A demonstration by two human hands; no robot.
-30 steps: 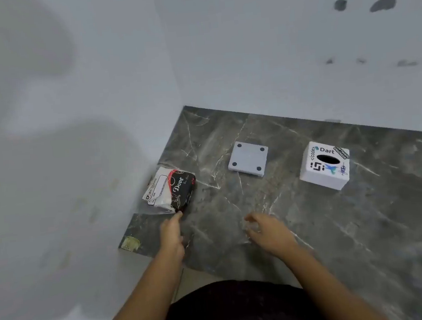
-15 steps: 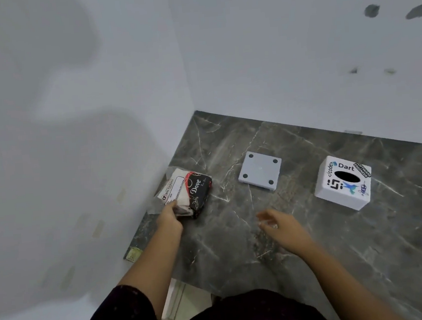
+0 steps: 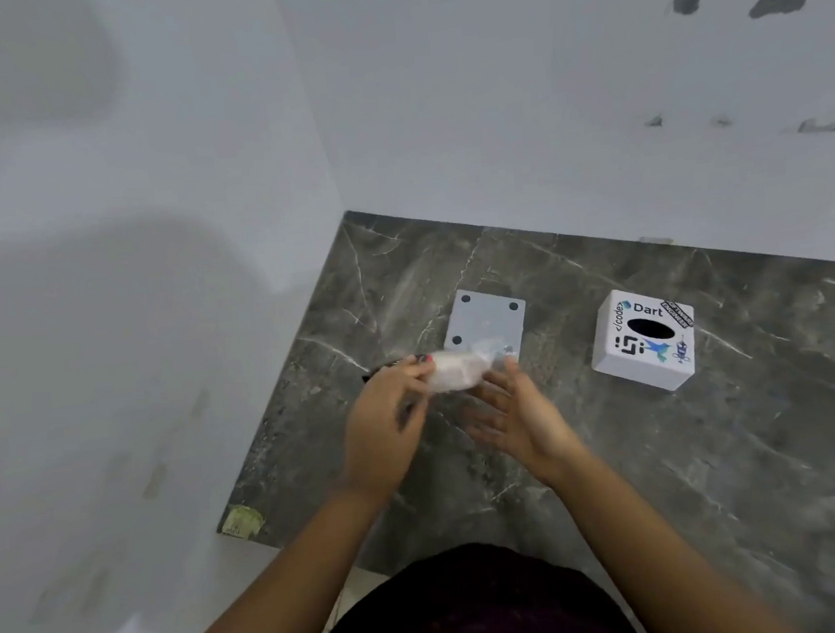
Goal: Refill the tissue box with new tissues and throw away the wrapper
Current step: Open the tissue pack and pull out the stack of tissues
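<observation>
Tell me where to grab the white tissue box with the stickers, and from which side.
Take the tissue box from above, with fingers and thumb clamping two opposite side walls. It sits flat on the table with free space all round, and its plain upright walls look easy to pinch. Its top has only the oval slot, probably a poor hold.

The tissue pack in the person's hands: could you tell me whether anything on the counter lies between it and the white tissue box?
Nothing visible does. The tissue pack is held by the left hand, with the right hand open beside it. The grey base plate lies behind it, and only bare counter separates it from the tissue box.
</observation>
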